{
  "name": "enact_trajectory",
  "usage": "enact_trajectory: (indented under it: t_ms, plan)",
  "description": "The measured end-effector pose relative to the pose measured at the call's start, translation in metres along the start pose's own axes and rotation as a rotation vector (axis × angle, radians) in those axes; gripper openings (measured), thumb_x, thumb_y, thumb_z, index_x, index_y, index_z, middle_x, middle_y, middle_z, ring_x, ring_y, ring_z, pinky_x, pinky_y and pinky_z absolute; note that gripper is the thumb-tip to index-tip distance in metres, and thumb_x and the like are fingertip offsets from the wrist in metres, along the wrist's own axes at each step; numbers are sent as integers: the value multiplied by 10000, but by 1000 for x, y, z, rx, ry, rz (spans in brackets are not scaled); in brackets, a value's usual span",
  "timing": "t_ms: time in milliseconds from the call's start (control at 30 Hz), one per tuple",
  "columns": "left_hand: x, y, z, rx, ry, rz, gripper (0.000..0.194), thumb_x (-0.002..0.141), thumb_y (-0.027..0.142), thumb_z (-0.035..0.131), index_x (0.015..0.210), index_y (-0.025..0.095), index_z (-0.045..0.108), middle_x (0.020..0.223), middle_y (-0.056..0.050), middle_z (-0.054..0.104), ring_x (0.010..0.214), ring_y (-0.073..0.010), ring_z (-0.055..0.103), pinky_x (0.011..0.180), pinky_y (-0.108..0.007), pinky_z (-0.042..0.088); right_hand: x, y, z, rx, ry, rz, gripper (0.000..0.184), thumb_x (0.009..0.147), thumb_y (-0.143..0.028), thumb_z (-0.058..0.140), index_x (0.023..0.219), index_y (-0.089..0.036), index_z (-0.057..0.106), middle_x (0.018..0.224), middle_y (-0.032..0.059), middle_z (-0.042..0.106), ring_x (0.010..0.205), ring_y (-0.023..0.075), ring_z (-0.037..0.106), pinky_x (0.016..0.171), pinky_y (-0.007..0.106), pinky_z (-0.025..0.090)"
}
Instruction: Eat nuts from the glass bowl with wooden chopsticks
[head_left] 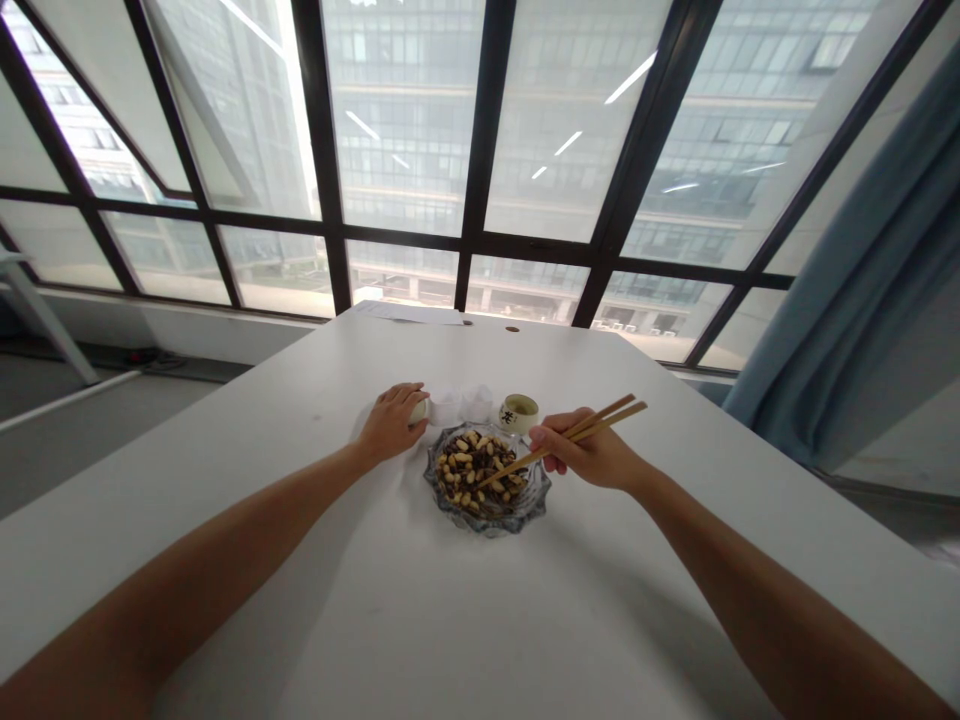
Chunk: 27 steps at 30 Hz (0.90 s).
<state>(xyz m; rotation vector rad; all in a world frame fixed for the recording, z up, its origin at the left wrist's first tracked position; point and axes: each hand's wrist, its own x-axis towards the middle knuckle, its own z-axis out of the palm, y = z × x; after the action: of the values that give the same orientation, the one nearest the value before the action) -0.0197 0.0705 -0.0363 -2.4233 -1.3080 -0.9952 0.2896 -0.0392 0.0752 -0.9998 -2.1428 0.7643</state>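
My right hand [581, 448] is closed on a pair of wooden chopsticks [609, 414]. Their tips reach down into peanuts [469, 468] mixed with small dark pieces, too small to name, in a scalloped clear glass dish [491, 525]. My left hand [392, 422] curls around a small pale cup [419, 411], mostly hidden by the fingers, at the dish's upper left. Behind the dish stand a small white cup [444, 406] and a whitish, see-through cup [477, 402]. Beside them, near my right hand, is a pale green cup [518, 413] with a dark written character.
The white table [420, 620] extends to the windows. Sheets of paper [412, 314] and a small brownish round thing [512, 329] lie near its far edge. A blue curtain [847, 270] hangs at the right. On the left is a white metal frame [52, 320].
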Motion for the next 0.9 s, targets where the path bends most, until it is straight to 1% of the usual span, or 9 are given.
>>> enact_trajectory:
  t_ms: [167, 367, 500, 667, 767, 900]
  plan:
    - [0, 0, 1, -5, -6, -2, 411, 825, 259, 586, 1232, 196, 588, 1376, -126, 585, 1295, -302, 507, 1082, -483, 426, 0, 4, -3, 33, 74, 50, 529, 879, -645, 582, 680, -169, 698, 475, 26, 624, 374, 114, 531, 359, 211, 418]
    - [0, 0, 0, -7, -10, -12, 412, 820, 256, 590, 1229, 204, 590, 1371, -122, 589, 1293, -300, 511, 1076, -481, 431, 0, 3, -7, 42, 134, 75, 591, 852, -708, 572, 669, -161, 702, 452, 30, 614, 358, 112, 516, 348, 210, 408]
    - [0, 0, -1, -2, -11, -13, 412, 820, 258, 594, 1228, 200, 595, 1371, -123, 589, 1290, -303, 512, 1074, -480, 431, -1, 1, -7, 58, 141, 120, 640, 829, -753, 559, 646, -155, 694, 432, 28, 594, 344, 103, 492, 336, 204, 377]
    - [0, 0, 0, -7, -15, -12, 423, 820, 259, 588, 1239, 193, 595, 1372, -124, 586, 1295, -298, 506, 1086, -476, 422, -2, 3, -6, 99, 76, 155, 656, 827, -763, 554, 644, -146, 677, 436, 27, 584, 353, 94, 481, 349, 200, 374]
    - [0, 0, 0, -10, -12, -17, 426, 812, 249, 588, 1235, 201, 599, 1370, -119, 588, 1294, -299, 508, 1086, -477, 422, -3, 3, -4, 108, 3, 132, 624, 842, -738, 564, 678, -148, 685, 458, 25, 596, 378, 102, 507, 370, 206, 403]
    - [0, 1, -1, -12, -5, -8, 425, 808, 245, 590, 1229, 196, 599, 1364, -124, 592, 1288, -301, 515, 1077, -482, 430, -3, 2, 0, 89, -84, 90, 549, 875, -662, 589, 682, -156, 678, 490, 24, 611, 402, 104, 525, 385, 206, 420]
